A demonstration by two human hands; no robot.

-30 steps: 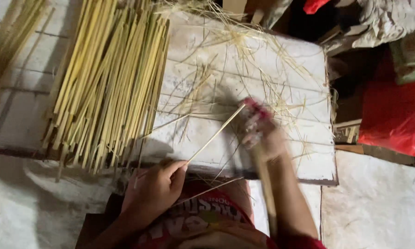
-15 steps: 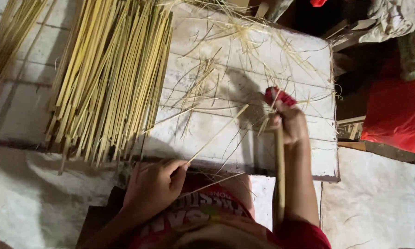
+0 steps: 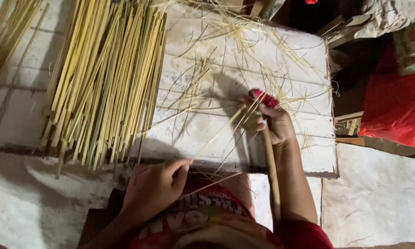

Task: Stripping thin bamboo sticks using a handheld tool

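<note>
My left hand [image 3: 154, 186] pinches the near end of a thin bamboo strip [image 3: 216, 133] that runs up and right across a white wooden board [image 3: 244, 60]. My right hand [image 3: 272, 122] is closed around a long tool with a wooden handle [image 3: 271, 170] lying along my forearm and a red end [image 3: 264, 98] above my fingers. The tool meets the far end of the strip. Thin yellow shavings [image 3: 244, 37] lie scattered over the board.
A thick pile of yellow bamboo strips [image 3: 106, 78] covers the board's left side, with another bundle [image 3: 9, 37] at the far left. A red plastic bag [image 3: 396, 110] sits at the right. Pale stone slabs [image 3: 373, 193] lie near me.
My right hand with the tool swung right and then came back left to the strip's far end. My left hand stayed put, still pinching the strip.
</note>
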